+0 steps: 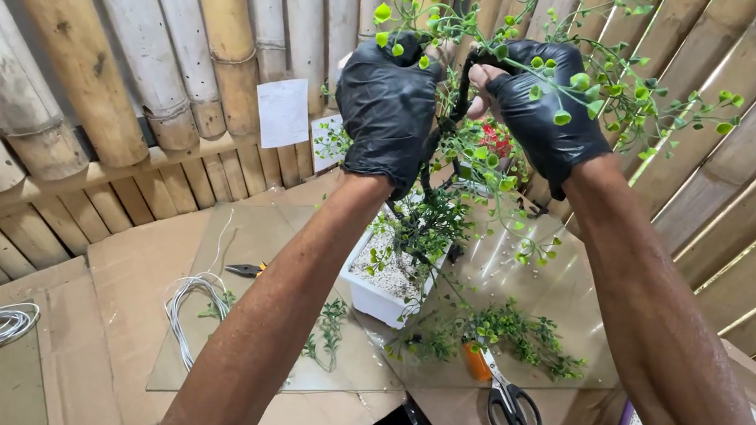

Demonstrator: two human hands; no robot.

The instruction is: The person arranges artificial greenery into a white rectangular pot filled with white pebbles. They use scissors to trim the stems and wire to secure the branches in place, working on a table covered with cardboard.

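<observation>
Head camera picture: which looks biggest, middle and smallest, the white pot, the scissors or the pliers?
1. White pot, the largest as it looks.
2. Scissors, clearly smaller.
3. Pliers, the smallest.
The scissors lie nearer the camera than the pliers, which may make them look bigger, so their order is unsure.
</observation>
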